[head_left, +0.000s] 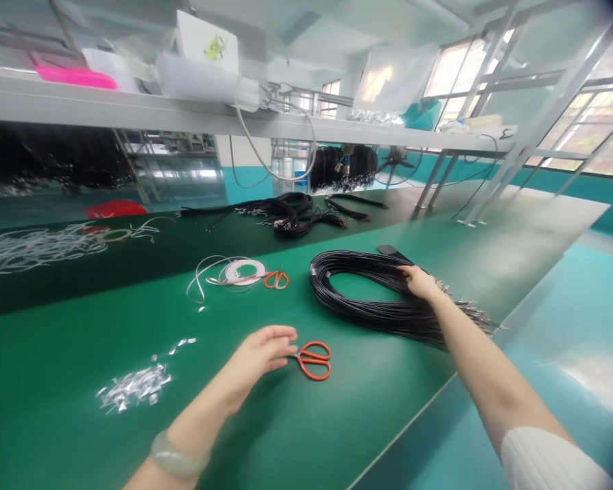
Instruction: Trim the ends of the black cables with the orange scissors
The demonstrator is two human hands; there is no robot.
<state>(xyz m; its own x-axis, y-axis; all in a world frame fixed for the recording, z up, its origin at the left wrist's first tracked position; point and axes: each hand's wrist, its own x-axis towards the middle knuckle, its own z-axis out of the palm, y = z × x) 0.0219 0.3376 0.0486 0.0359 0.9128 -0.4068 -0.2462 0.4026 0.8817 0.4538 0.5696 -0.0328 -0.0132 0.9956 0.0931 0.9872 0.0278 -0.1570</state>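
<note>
A thick oval coil of black cables lies on the green table, its loose ends fanned toward the right edge. My right hand reaches over the coil's right part, fingers bent together at the cables; what they grip, if anything, is too small to make out. My left hand is held above the table with its fingers apart and nothing in it. Just right of its fingertips are orange-handled scissors, the blades partly hidden by the hand.
Beyond lie a white tape roll, smaller orange scissors and more black cable bundles. Silvery scraps sit at left, white strips farther back. A metal shelf spans above the table's rear.
</note>
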